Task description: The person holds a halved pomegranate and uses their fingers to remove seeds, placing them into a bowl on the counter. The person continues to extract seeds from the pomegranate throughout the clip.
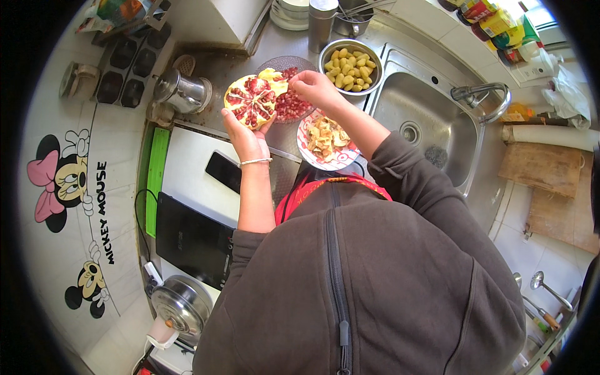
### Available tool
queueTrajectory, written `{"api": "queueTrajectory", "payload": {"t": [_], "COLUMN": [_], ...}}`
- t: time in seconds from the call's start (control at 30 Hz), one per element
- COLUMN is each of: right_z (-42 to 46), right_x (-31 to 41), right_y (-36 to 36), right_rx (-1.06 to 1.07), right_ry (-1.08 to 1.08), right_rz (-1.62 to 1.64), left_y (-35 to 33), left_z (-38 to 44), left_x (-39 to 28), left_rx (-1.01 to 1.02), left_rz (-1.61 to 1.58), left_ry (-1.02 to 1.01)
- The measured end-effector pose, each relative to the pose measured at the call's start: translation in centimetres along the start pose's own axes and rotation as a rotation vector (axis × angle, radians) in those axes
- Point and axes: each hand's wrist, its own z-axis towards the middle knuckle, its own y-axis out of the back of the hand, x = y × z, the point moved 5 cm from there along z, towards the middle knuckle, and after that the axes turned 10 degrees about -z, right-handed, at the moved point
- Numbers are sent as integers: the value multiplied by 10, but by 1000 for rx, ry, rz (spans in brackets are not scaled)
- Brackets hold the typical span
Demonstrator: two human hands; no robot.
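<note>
My left hand (251, 138) holds an opened pomegranate (250, 105) from below, its cut face with red seeds and pale membranes turned up. Close to the right edge of its yellow rind is my right hand (315, 90), with thumb and fingers drawn together. Whether something small is between those fingertips is hidden. Under both hands stands a clear patterned glass plate (269, 63) with loose pomegranate seeds (291, 108). Nearer to me, a red-and-white patterned bowl (309, 157) contains pieces of yellowish peel (326, 136).
A metal bowl of small yellow-green fruits (349, 70) stands beside the steel sink (429, 112) with its faucet (487, 96). Left are a metal pot (180, 91), a phone (224, 171) and a black induction cooker (192, 239). A steel canister (322, 28) stands at the back.
</note>
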Motion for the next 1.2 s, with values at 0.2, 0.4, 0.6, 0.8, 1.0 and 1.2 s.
{"api": "queueTrajectory", "payload": {"t": [0.2, 0.4, 0.6, 0.8, 1.0, 1.2], "right_z": [-1, -5, -6, -2, 0, 1], "right_x": [13, 24, 24, 10, 7, 18], "right_y": [-8, -2, 9, 8, 4, -2], "right_rx": [8, 64, 179, 254, 202, 111], "right_ry": [-4, -69, -81, -77, -149, 44], "right_rz": [100, -44, -99, 18, 120, -165], "left_y": [5, 6, 13, 14, 21, 20], "left_z": [-1, -5, -2, -2, 0, 0], "left_x": [-5, -11, -14, -14, -13, -11], "left_rx": [19, 57, 90, 93, 62, 93], "left_rz": [30, 158, 180, 169, 190, 173], "left_ry": [-26, -103, -85, -51, -50, -7]}}
